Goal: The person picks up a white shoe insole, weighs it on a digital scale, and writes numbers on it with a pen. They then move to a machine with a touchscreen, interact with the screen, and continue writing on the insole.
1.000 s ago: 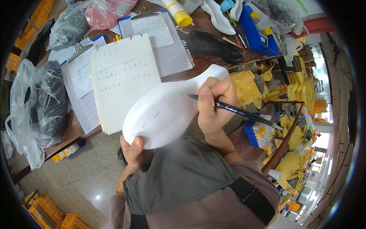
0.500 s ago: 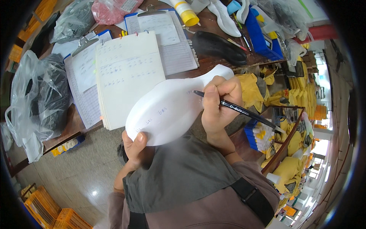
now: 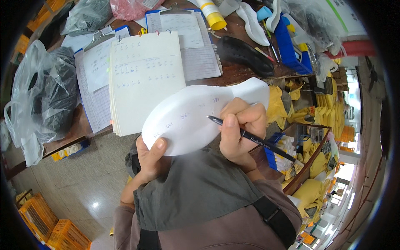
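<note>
A white shoe sole point(image 3: 183, 125) is held up over my lap, its broad end at the left and its narrower end at the upper right. Small handwritten marks run in a row across its face. My left hand point(image 3: 153, 158) grips the broad end, thumb on the face and fingers hidden behind. In my right hand point(image 3: 241, 130) is a black pen point(image 3: 268, 145), pinched between thumb and fingers. The pen tip points at the sole's middle, below the marks; whether it touches is hard to tell. Just behind the sole lies a ring-bound notebook point(image 3: 146, 91) with handwriting.
Clipboards with paper point(image 3: 93, 106) lie under and beside the notebook on the dark table. A black sole point(image 3: 246, 56), another white sole point(image 3: 253, 25) and a blue bin point(image 3: 287, 52) are at the back right. Plastic bags point(image 3: 46, 96) sit left; yellow sacks point(image 3: 318, 162) fill shelves at right.
The pen tip has moved down from the row of marks toward the middle of the sole, and more marks now show. The sole has tilted slightly, its narrow end lower and farther right.
</note>
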Motion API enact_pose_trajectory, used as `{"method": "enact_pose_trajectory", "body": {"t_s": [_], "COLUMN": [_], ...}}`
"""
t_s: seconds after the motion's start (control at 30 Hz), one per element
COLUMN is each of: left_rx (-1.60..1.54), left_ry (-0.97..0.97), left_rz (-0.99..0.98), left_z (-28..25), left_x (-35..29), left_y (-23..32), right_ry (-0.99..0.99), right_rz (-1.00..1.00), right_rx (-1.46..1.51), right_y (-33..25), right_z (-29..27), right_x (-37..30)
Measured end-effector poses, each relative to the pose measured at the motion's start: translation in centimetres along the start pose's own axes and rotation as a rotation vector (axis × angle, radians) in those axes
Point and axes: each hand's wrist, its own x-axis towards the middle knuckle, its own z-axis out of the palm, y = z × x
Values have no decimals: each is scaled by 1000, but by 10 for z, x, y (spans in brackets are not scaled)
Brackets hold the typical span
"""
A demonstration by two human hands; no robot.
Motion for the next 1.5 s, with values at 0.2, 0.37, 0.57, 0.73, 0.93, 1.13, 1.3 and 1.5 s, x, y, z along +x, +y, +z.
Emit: {"method": "enact_pose_trajectory", "body": {"t_s": [0.2,0.37,0.57,0.73,0.93,1.13,1.3,1.5], "left_rx": [-5,125,135,145,-94,-46,-199,-297], "left_ry": [-68,-123,-210,-234,-39,-93,-60,-92], "left_rz": [79,55,67,75,-9,23,-123,-213], "left_z": [-3,-7,-3,-3,2,3,-2,-14], "left_x": [-2,-2,3,4,4,9,12,18], "left_y": [0,2,4,5,1,-3,-1,-6], "right_ry": [-13,130,174,173,227,128,161,104], "right_rz": [-17,-25,-143,-181,-162,-171,-124,-36], "right_rx": [-28,-25,147,141,85,65,33,-43], "right_y": [2,18,33,34,24,26,25,14], "right_z": [2,9,10,10,20,17,23,26], "right_x": [-4,-6,-9,-7,-9,-14,-17,-32]}}
